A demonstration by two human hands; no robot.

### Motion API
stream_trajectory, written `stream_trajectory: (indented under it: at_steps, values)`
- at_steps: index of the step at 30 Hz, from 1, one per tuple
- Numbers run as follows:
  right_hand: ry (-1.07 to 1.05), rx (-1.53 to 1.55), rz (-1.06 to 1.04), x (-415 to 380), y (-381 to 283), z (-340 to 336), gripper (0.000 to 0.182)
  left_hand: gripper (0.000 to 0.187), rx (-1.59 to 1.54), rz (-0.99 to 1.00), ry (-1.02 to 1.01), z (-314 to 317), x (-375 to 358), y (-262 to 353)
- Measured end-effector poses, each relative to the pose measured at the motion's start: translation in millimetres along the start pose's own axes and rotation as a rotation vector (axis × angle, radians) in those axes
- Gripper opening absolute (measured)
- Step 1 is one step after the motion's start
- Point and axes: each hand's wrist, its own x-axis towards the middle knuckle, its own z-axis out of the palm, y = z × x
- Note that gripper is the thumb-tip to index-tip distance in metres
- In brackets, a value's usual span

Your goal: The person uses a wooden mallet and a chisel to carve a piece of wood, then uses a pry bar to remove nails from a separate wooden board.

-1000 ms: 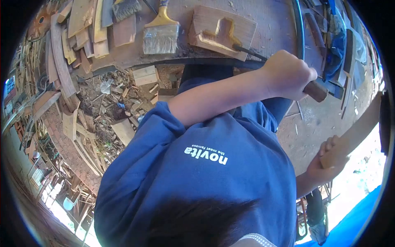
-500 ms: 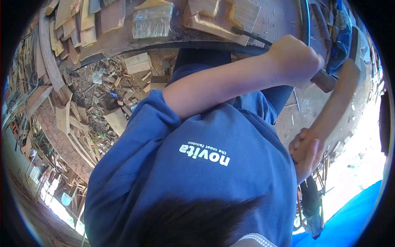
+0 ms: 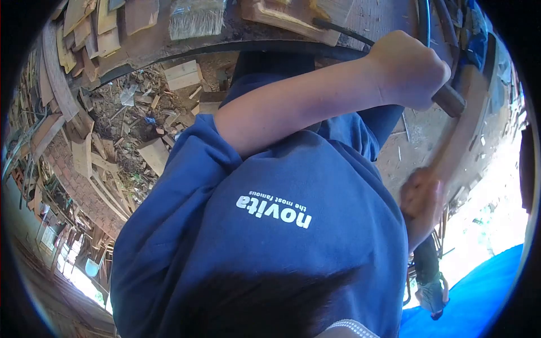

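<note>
My left hand (image 3: 410, 70) is closed around the chisel, its wooden handle (image 3: 449, 101) jutting out on the right. The thin dark shaft (image 3: 345, 31) reaches left onto a light wooden block (image 3: 293, 23) with a cut recess, lying at the top of the view. At the right side, my right hand (image 3: 421, 197), blurred by motion, grips the lower end of a long wooden bar (image 3: 465, 121). The bar's upper part is beside the chisel handle, and I cannot tell whether they touch.
A wide brush (image 3: 197, 19) and stacked wood pieces (image 3: 107, 25) lie on the workbench (image 3: 152, 48). Wood scraps and debris (image 3: 135, 112) cover the ground at left. A blue sheet (image 3: 490, 293) is at lower right, near another person (image 3: 431, 281).
The bench, brush and block have shifted up and slightly left in view. My right hand and the bar have moved slightly up. My left hand still holds the chisel.
</note>
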Motion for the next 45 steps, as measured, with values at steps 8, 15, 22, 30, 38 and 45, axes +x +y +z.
stream_trajectory:
  at_steps: [8,15,22,30,38,45]
  values:
    - [-0.016,-0.019,-0.094,-25,19,22,0.046,0.023,0.007,0.012,-0.113,-1,1,-3]
    - [-0.229,-0.291,-0.058,-23,19,10,0.052,0.019,0.044,-0.005,-0.080,-5,0,-6]
    - [-0.218,-0.033,0.012,-2,17,8,0.056,0.018,0.060,0.001,-0.067,-10,-1,-5]
    - [-0.537,0.059,-0.117,40,-39,-25,0.039,0.018,0.088,-0.001,-0.043,-21,-4,-5]
    - [-0.593,0.222,-0.161,41,-33,-16,0.043,0.022,0.089,0.002,0.031,-23,-5,-4]
    - [-0.489,0.129,-0.210,35,-26,-6,0.042,0.026,0.107,0.060,-0.028,-28,-9,4]
